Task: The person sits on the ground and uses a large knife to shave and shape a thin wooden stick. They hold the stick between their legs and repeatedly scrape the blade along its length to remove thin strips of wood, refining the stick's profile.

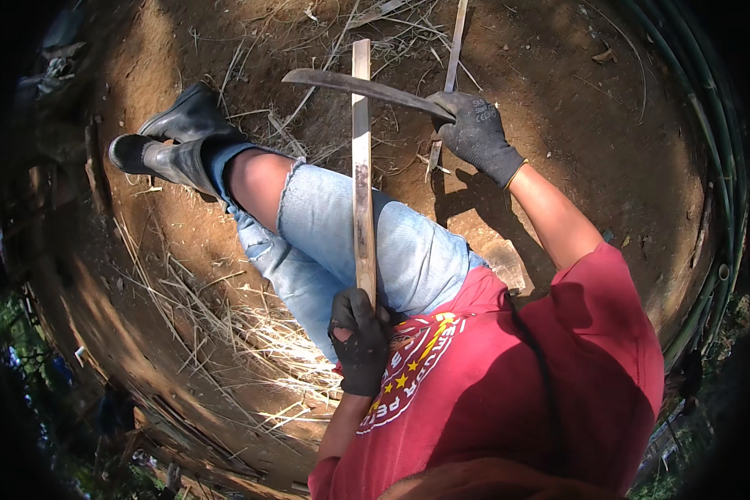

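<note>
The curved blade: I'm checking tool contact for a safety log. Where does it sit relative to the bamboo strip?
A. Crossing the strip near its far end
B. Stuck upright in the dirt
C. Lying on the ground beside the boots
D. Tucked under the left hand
A: the curved blade, held by the gloved right hand, crosses the bamboo strip near its far end, while the left hand grips the near end.

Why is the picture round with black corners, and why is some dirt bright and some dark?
Head view: a fisheye lens bends everything into a circle, leaving black corners. Sunlight hits the jeans and the bamboo strip hard, while the right hand holding the curved blade casts a dark shadow on the dirt. The left hand sits in shade.
</note>
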A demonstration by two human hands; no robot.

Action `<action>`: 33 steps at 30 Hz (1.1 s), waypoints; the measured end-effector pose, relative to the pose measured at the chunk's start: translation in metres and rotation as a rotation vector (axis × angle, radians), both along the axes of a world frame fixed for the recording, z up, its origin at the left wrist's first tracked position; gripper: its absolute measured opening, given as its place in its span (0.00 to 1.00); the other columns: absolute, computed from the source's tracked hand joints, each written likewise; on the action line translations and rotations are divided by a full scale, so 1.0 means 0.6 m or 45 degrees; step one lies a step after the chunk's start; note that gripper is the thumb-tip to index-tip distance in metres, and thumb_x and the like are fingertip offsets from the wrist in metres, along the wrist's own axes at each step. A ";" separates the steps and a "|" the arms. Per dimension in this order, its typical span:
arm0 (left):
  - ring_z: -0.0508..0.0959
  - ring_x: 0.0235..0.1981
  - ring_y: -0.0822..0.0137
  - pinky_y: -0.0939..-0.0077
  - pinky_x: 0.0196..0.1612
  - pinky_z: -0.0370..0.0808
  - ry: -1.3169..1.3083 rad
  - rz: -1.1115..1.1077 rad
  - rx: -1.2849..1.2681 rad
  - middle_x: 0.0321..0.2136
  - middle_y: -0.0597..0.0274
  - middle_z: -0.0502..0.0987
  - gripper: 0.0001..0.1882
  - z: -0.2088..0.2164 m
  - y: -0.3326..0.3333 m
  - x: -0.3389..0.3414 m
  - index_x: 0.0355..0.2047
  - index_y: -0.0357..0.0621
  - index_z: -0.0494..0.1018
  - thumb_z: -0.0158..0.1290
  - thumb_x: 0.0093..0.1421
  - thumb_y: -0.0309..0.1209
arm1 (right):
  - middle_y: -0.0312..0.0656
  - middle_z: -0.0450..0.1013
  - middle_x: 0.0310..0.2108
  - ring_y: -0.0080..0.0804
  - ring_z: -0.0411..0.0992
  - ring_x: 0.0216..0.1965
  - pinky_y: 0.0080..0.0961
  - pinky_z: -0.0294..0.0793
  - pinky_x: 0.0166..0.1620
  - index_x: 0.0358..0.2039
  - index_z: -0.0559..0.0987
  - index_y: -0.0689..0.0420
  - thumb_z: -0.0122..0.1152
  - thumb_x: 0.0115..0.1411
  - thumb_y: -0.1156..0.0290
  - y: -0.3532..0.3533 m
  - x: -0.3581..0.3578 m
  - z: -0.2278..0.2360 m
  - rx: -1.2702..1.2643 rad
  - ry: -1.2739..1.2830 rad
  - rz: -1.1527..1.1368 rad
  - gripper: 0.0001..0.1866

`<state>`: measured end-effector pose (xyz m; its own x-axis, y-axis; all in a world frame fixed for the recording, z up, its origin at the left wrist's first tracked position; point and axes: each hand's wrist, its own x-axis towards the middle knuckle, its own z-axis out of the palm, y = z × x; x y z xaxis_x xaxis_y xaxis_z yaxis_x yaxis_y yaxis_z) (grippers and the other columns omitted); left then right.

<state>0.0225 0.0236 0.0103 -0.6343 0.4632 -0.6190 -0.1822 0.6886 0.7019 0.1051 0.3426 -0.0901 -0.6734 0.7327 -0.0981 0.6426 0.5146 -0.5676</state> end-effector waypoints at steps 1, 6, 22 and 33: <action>0.71 0.18 0.70 0.72 0.21 0.67 -0.033 0.041 0.005 0.19 0.61 0.70 0.14 0.007 0.007 0.000 0.35 0.38 0.67 0.42 0.72 0.37 | 0.43 0.77 0.35 0.45 0.76 0.41 0.41 0.75 0.44 0.44 0.80 0.45 0.61 0.46 0.67 -0.033 -0.008 -0.001 0.032 0.049 0.074 0.20; 0.69 0.16 0.76 0.79 0.19 0.65 -0.030 0.114 0.073 0.17 0.65 0.70 0.18 0.005 0.012 0.007 0.34 0.40 0.68 0.41 0.73 0.43 | 0.40 0.74 0.32 0.41 0.75 0.37 0.39 0.72 0.43 0.43 0.80 0.47 0.66 0.41 0.65 -0.148 -0.038 0.035 0.189 0.072 0.396 0.24; 0.71 0.17 0.66 0.68 0.23 0.67 0.045 -0.036 -0.008 0.17 0.58 0.68 0.16 -0.015 -0.008 0.003 0.33 0.39 0.68 0.40 0.71 0.39 | 0.39 0.79 0.32 0.30 0.77 0.30 0.31 0.77 0.41 0.49 0.80 0.52 0.54 0.65 0.46 0.149 -0.043 -0.064 -0.419 0.448 -0.373 0.24; 0.73 0.18 0.52 0.57 0.24 0.67 0.396 -0.268 -0.019 0.19 0.48 0.70 0.18 -0.024 0.038 -0.013 0.29 0.38 0.66 0.39 0.72 0.38 | 0.34 0.73 0.21 0.23 0.69 0.18 0.27 0.73 0.21 0.39 0.80 0.57 0.48 0.70 0.57 0.136 -0.112 0.005 -0.645 0.410 -0.433 0.18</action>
<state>0.0144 0.0466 -0.0040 -0.6850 0.5960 -0.4190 0.1850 0.6985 0.6913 0.0377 0.4243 -0.0873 -0.4673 0.8249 -0.3180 0.4804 -0.0650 -0.8746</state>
